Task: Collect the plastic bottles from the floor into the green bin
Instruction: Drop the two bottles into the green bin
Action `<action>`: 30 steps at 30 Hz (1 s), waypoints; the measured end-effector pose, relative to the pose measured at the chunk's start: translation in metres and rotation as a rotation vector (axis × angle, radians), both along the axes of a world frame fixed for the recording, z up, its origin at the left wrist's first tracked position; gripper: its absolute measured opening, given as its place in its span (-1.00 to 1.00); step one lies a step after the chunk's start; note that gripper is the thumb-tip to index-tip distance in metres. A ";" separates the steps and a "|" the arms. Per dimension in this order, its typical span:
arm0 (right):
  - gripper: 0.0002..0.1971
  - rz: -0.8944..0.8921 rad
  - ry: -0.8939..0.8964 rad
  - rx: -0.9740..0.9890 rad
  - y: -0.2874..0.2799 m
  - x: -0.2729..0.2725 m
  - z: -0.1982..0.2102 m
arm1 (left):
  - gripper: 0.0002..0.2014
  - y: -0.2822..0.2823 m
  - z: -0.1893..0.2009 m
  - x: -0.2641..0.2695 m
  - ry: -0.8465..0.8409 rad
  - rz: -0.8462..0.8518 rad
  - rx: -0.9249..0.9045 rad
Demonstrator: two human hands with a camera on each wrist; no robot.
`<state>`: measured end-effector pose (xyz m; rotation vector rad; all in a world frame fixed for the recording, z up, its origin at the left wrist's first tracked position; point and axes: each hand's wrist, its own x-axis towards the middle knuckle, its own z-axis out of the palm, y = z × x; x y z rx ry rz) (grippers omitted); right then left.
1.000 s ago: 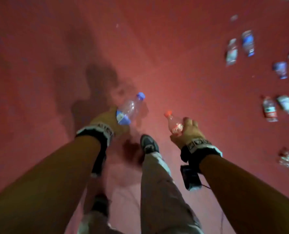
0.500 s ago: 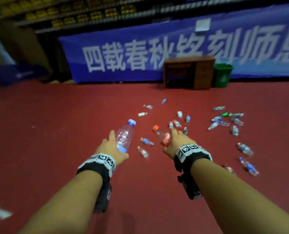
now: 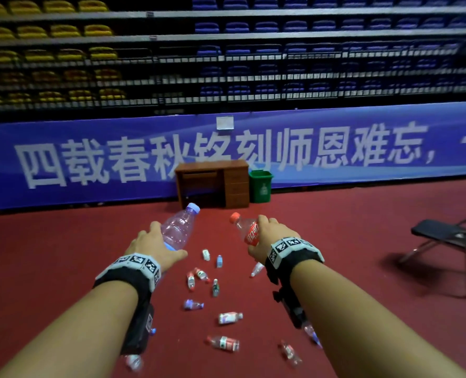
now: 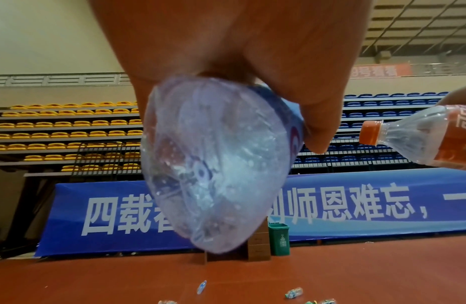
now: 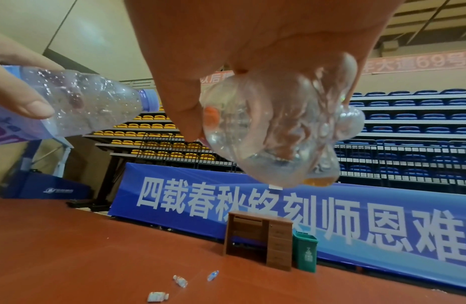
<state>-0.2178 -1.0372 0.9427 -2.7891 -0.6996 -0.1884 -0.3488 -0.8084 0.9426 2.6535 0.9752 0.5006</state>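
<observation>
Carrying one bottle per trip-hand, we grip a blue-capped bottle (image 3: 178, 230) in our left hand (image 3: 155, 248) and a red-capped bottle (image 3: 247, 227) in our right hand (image 3: 267, 236) (caps forward, ready to drop), facing the green bin (image 3: 260, 186) at frame centre; more bottles (image 3: 227, 317) litter the floor (image 3: 49, 268) below.

L hand (image 4: 226, 41) grips clear blue-label bottle (image 4: 213, 164), base toward cam. Orange-cap bottle (image 4: 421, 139) at R edge. Green bin (image 4: 278, 238) beside desk (image 4: 257, 246), under blue banner (image 4: 382, 207); bottles on floor (image 4: 96, 283).

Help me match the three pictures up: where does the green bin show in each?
Head: green bin, centre, far across the floor.
Left wrist, low centre, below the held bottle.
Right wrist, lower right.
Shared landmark: the wooden desk immediately left of it.
</observation>
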 end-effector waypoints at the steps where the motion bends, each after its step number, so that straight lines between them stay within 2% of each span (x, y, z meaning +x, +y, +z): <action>1: -0.40 -0.011 -0.004 -0.003 -0.001 0.013 -0.001 | -0.20 0.001 0.001 0.016 0.000 -0.015 0.008; 6: -0.44 -0.066 0.007 -0.025 0.002 0.080 -0.014 | -0.23 0.015 -0.009 0.098 0.010 -0.079 -0.006; 10: -0.38 -0.101 0.032 -0.061 0.025 0.145 -0.025 | -0.22 0.048 -0.028 0.170 0.037 -0.100 -0.028; 16: -0.35 -0.161 0.036 -0.051 0.078 0.265 -0.020 | -0.17 0.116 -0.044 0.305 0.087 -0.128 -0.027; 20: -0.32 -0.231 0.069 -0.049 0.094 0.340 -0.030 | -0.16 0.142 -0.055 0.396 0.151 -0.203 -0.067; 25: -0.32 -0.314 0.064 -0.115 0.086 0.425 -0.052 | -0.16 0.144 -0.070 0.514 0.223 -0.296 -0.050; 30: -0.35 -0.383 0.041 -0.098 0.072 0.539 -0.065 | -0.15 0.133 -0.076 0.640 0.192 -0.371 0.000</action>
